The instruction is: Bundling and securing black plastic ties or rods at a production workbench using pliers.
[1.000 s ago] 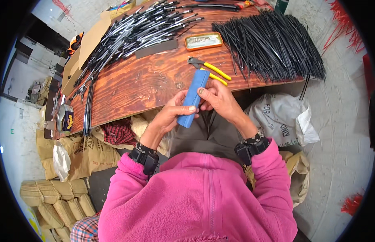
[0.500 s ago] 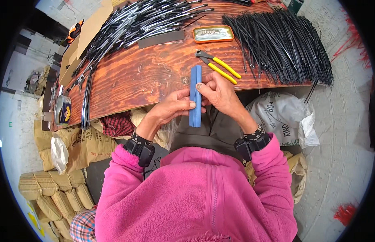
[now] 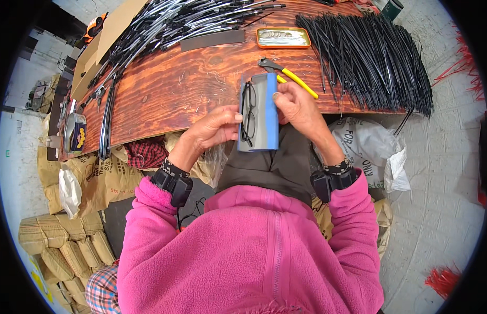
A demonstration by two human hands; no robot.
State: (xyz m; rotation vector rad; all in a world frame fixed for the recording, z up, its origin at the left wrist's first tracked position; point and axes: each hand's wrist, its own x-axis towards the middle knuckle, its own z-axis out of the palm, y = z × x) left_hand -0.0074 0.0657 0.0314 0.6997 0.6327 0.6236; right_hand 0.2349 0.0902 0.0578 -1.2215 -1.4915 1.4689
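Observation:
A blue glasses case [image 3: 261, 116] with a grey lining lies spread between my two hands, over my lap at the table's near edge. Folded black-framed glasses [image 3: 248, 114] rest inside its left half. My left hand [image 3: 217, 125] grips the case's left side, thumb over the rim. On the opposite side, my right hand [image 3: 299, 108] pinches the blue flap between thumb and fingers. Just beyond the case, yellow-handled cutting pliers [image 3: 297, 81] lie on the wooden table [image 3: 165, 97], one handle partly hidden by the case and my right hand.
Bundles of black-and-silver rods [image 3: 165, 29] cover the back left, beside a cardboard box [image 3: 115, 31]. A heap of black strips [image 3: 374, 63] fills the right. Between them sits an orange-rimmed tin [image 3: 283, 38]. A round can [image 3: 76, 132] stands at the left edge. Sacks [image 3: 369, 141] lie below.
The glasses case was closed and has now been opened, exposing the glasses and the grey lining. My hands have moved farther apart.

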